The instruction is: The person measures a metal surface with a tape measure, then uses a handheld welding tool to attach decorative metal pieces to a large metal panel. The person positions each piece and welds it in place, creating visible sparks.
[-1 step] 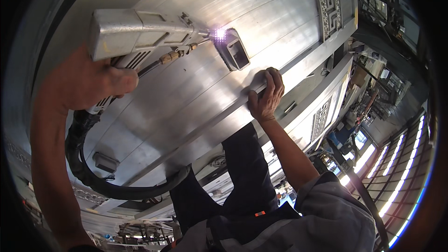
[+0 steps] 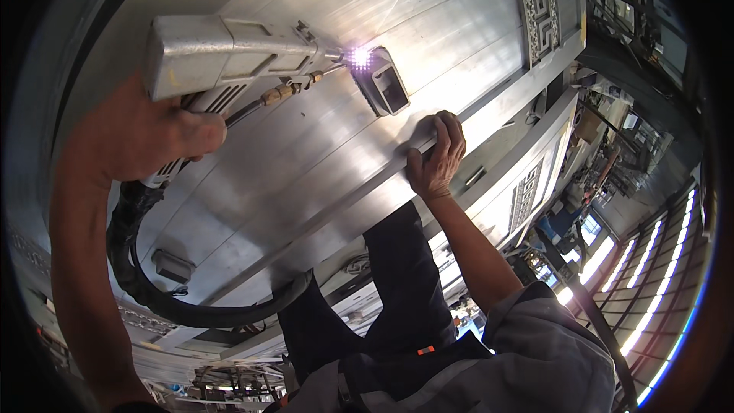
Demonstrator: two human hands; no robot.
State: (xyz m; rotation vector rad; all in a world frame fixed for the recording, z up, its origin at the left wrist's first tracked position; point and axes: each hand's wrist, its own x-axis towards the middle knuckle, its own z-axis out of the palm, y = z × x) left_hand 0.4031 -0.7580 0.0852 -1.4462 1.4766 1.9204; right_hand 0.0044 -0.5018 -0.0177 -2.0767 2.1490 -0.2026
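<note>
My left hand (image 2: 183, 134) is closed round the grip of a silver welding gun (image 2: 229, 50), which points right. At its nozzle tip a bright violet-white glow (image 2: 361, 56) meets the upper left rim of a hollow, rounded metal fitting (image 2: 388, 90). The fitting stands up from a wide silver metal panel (image 2: 321, 138). My right hand (image 2: 437, 151) lies on the panel's near edge, below the fitting, with its fingers curled over the edge strip. The glow hides the exact point of contact.
A thick black hose (image 2: 191, 317) loops from the gun's grip across the near edge toward my legs. A small metal box (image 2: 173, 266) sits on the panel's lower left. A key-patterned strip (image 2: 539, 8) lines the right end. Another patterned panel (image 2: 527, 191) lies beyond.
</note>
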